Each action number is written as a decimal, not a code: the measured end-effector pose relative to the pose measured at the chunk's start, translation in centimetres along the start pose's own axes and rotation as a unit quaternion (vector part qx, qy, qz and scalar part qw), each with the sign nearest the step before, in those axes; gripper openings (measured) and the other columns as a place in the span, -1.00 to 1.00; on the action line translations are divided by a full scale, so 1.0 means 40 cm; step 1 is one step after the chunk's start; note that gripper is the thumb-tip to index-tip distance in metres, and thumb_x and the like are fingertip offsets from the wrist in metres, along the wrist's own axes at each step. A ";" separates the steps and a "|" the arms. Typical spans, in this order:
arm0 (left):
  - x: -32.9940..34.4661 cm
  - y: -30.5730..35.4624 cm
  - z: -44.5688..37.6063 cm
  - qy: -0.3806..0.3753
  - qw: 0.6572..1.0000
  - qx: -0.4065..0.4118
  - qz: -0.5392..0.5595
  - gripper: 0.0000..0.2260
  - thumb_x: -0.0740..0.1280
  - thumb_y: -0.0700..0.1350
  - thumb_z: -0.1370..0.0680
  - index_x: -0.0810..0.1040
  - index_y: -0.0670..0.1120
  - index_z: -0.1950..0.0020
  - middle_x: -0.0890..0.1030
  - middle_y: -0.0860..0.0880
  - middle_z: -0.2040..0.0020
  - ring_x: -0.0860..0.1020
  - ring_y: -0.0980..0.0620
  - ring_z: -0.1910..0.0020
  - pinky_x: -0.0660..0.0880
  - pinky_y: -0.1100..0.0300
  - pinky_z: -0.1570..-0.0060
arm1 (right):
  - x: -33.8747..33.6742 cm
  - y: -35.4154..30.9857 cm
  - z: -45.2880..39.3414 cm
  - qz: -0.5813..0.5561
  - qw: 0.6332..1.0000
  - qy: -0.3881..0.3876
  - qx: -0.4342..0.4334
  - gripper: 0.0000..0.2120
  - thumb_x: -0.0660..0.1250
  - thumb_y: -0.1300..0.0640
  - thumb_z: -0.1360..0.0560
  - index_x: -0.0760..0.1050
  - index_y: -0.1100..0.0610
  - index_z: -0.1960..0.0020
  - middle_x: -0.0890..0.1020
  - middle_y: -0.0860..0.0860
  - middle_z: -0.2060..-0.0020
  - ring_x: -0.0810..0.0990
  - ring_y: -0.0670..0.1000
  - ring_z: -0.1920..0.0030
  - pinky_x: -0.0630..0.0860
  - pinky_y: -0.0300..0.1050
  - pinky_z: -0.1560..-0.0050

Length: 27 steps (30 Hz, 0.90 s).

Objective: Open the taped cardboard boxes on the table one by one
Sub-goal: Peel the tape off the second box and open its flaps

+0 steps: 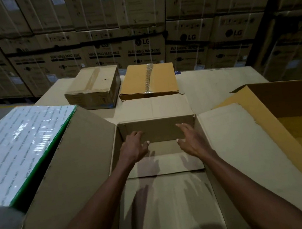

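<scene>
Head view, wide angle, dim light. Near edge of the open box (167, 200) is cut off by the bottom of the frame; a blurred grey shape at lower left cannot be identified. Print on the white-topped box (20, 149) at left is too smeared to read.

Both forearms reach forward into the open box. Left hand (134, 148) and right hand (190, 140) hover palms down near its far wall, fingers straight and spread wide, holding nothing (whether fingertips touch the wall, cannot tell).

Count on the table (210, 84): two boxes with flaps open, the one in the centre and the yellow-brown open box (291, 113) at right; two sealed at the far side, the tan taped box (93, 87) and the ochre taped box (147, 80), just beside each other.
</scene>
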State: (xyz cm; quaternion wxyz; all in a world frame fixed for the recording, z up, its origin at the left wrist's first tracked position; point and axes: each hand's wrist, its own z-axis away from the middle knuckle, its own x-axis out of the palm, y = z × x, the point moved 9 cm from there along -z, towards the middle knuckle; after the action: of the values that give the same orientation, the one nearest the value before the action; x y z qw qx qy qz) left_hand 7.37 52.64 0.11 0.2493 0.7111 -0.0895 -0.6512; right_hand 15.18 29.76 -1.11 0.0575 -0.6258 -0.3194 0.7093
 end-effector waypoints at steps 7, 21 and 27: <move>-0.048 -0.070 0.320 0.007 0.997 -0.042 0.061 -0.62 0.29 0.16 -0.57 0.57 0.02 -0.31 0.62 -0.01 -0.13 0.63 -0.02 0.02 0.57 0.03 -0.07 | -0.054 0.026 0.319 -0.027 0.998 0.052 0.037 -0.46 0.34 0.00 -0.60 0.34 -0.12 -0.56 0.45 0.01 -0.51 0.47 0.12 -0.45 0.44 0.03 -0.37; -0.118 -0.113 0.698 0.069 0.989 -0.109 0.075 -0.66 0.31 0.11 -0.60 0.58 0.04 -0.33 0.66 -0.01 -0.21 0.62 -0.08 -0.15 0.55 -0.01 -0.15 | -0.096 0.094 0.723 -0.038 0.984 0.126 0.123 -0.54 0.32 0.07 -0.63 0.40 -0.05 -0.52 0.58 0.05 -0.38 0.59 0.16 -0.27 0.55 0.06 -0.23; -0.117 -0.168 0.757 0.080 0.986 -0.132 0.060 -0.58 0.28 0.19 -0.58 0.48 0.11 -0.42 0.56 -0.01 -0.34 0.58 -0.09 -0.24 0.51 -0.09 -0.18 | -0.120 0.161 0.783 -0.064 0.979 0.141 0.133 -0.50 0.35 0.10 -0.62 0.38 -0.01 -0.54 0.47 0.04 -0.48 0.50 0.15 -0.38 0.49 0.09 -0.34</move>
State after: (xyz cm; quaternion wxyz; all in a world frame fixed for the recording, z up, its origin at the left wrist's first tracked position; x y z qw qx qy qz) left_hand -23.99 53.31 0.26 0.3863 0.7152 -0.0246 -0.5820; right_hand -10.74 10.43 -0.01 0.2304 -0.6847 -0.2504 0.6445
